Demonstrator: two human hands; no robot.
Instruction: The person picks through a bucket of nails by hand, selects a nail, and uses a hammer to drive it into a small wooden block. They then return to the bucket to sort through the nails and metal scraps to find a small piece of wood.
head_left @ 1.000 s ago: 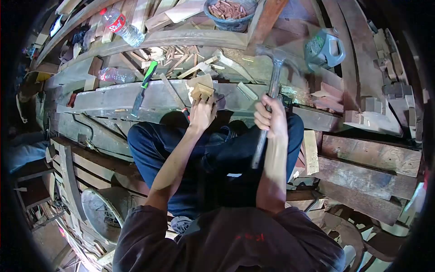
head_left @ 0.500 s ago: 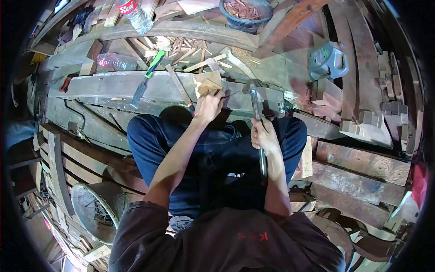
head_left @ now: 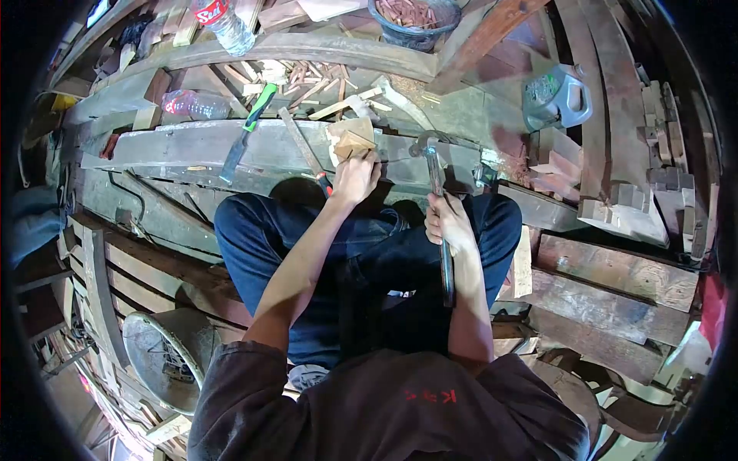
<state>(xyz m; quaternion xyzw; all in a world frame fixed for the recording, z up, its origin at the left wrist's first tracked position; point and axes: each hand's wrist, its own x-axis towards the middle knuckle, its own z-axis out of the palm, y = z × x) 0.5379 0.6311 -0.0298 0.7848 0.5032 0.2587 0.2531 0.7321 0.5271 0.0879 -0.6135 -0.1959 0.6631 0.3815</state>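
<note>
My left hand is closed, its fingertips on a small light-brown wooden piece at the edge of a thick grey beam. Whether a thinner item is also pinched there is hidden. My right hand wraps round the shiny metal handle of a hammer, its head up by the beam and its butt along my forearm. Left of my left hand, a flat blade with a red and black handle leans on the beam. Further left lies a chisel with a green handle.
Wood offcuts lie behind the beam, with a plastic bottle beside them. A bucket of wood pieces stands at the back. A plastic jug and wooden blocks are at the right; another bucket is lower left.
The hammer head has shifted slightly to the right and the handle tilts a little differently. A thin dark item that stuck out right of my left fingers no longer shows.
</note>
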